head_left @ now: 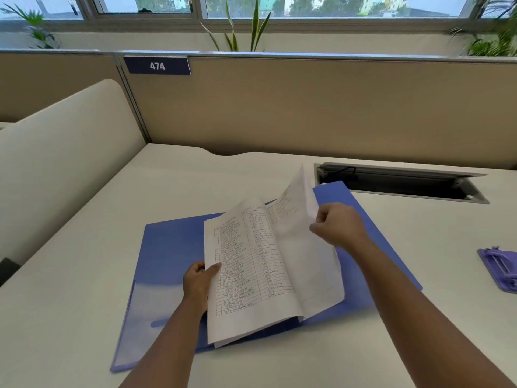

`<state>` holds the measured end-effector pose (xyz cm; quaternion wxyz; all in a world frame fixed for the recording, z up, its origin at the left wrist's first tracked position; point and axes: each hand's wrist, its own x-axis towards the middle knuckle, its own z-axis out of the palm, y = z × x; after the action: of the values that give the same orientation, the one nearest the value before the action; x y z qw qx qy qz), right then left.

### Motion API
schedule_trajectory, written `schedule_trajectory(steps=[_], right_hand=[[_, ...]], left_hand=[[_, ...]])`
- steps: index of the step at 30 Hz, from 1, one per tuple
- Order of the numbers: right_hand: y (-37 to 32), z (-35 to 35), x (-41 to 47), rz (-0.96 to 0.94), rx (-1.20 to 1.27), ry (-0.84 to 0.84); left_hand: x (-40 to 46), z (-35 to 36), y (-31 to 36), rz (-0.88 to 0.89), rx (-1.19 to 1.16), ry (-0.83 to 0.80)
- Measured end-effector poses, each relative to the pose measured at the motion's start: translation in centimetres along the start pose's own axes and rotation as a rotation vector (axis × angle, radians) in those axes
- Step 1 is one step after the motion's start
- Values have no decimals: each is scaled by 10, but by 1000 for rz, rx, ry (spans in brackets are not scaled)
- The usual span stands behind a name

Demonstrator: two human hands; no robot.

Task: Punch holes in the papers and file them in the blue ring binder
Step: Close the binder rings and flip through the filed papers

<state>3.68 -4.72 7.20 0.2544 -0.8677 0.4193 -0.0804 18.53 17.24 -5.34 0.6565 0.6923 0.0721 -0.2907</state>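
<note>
Two bare forearms reach in from the 6 o'clock edge over a pale worktop (84, 275), where a blue ring binder (170, 247) lies open and flat, its covers spread toward 9 and 3 o'clock. The left hand (200, 281), at about 7 o'clock from the centre of the papers (246, 270), has its grip clamped on the left edge of the stack, thumb on top of the printed table and fingers curled beneath. The right hand (338, 225), at roughly 2 o'clock from the stack, pinches the edge of a raised sheet (299, 197) between thumb and curled fingers, lifting it so that it stands tilted toward 12 o'clock above the pages beneath. The papers rest on the middle of the binder, between the two hands, their lower corner overhanging the binder's near edge toward 6 o'clock. A purple hole punch (500, 268) sits at the 3 o'clock edge of the view, well apart from the binder and partly cut off. Beyond the binder, toward 1 o'clock, an open cable hatch (400, 182) is set into the worktop. A beige partition (307, 107) at 12 o'clock carries a blue plate (157, 65) marked 474, with leafy plants (240, 29) and windows (140, 4) behind.
</note>
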Motion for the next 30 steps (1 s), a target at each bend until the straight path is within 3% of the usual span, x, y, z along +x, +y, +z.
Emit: schedule_trajectory(steps=[3,7,9,12,15,17,20,25,30], right_hand=[[-11,3,-5,-3,298,-313],[-22,10,-21,-135,582,-490],[-26,11,-26,-165,788,-495],[-23,22,-22,-122,979,-320],[-15,44,-17,-91,741,-223],[-8,59,-15,-101,559,-294],[-5,79,-20,-126,502,-393],[-3,105,-22,-170,182,-397],[0,119,-26,-212,-40,-418]], left_hand=[[-2,1,2,-1,-19,-10],[-6,1,5,-14,-25,-16],[-7,2,6,-7,-20,-14],[-6,1,6,-16,0,-11],[-2,-2,4,-51,-11,2],[-2,-3,6,-96,-59,-10],[-1,-4,7,-117,-82,-9],[7,-10,4,-153,-210,-78],[-2,-7,12,-140,-103,-88]])
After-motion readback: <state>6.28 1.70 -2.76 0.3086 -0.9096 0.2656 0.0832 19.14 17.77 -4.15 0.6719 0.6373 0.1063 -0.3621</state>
